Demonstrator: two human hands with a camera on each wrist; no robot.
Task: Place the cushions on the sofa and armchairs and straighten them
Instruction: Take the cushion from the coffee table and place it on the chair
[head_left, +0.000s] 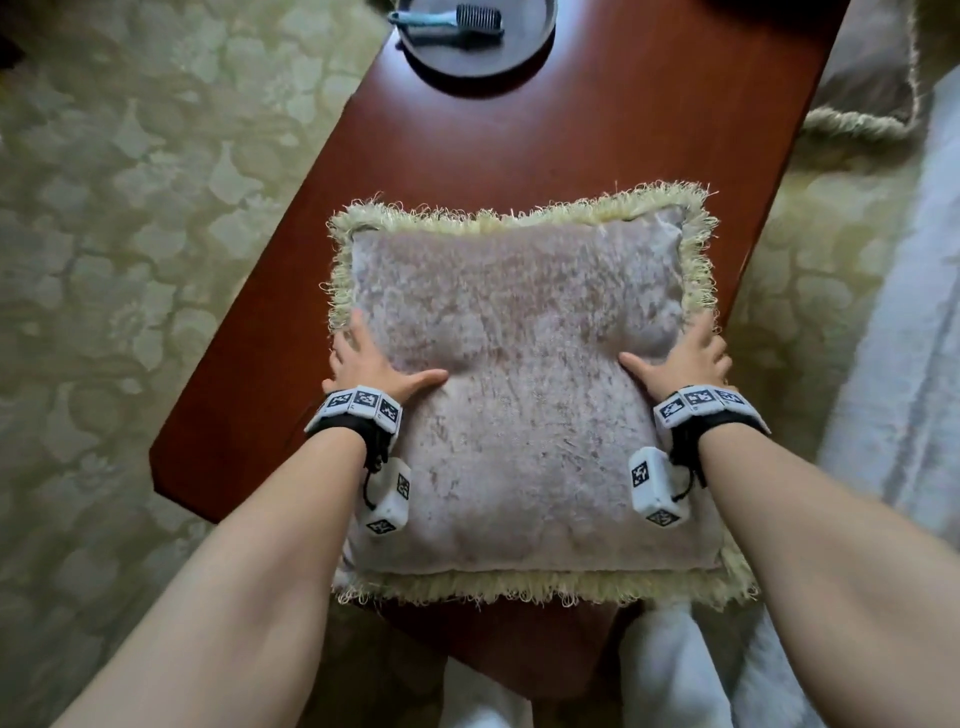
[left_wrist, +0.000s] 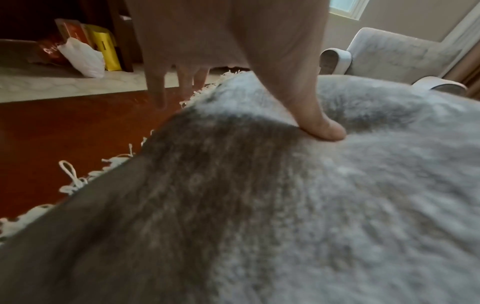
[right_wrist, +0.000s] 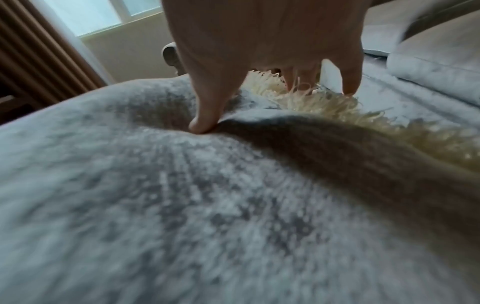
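Observation:
A square grey-pink plush cushion with a pale yellow fringe lies flat on the red-brown wooden table. My left hand grips its left edge and my right hand grips its right edge. In the left wrist view the left thumb digs into the cushion top while the fingers reach down past the fringe. The right wrist view shows the same on the other side: the thumb dents the cushion and the fingers go over the fringe.
A dark round tray holding a teal brush stands at the table's far end. A second fringed cushion lies on the pale sofa to the right. A light armchair stands beyond the table. Patterned green carpet surrounds the table.

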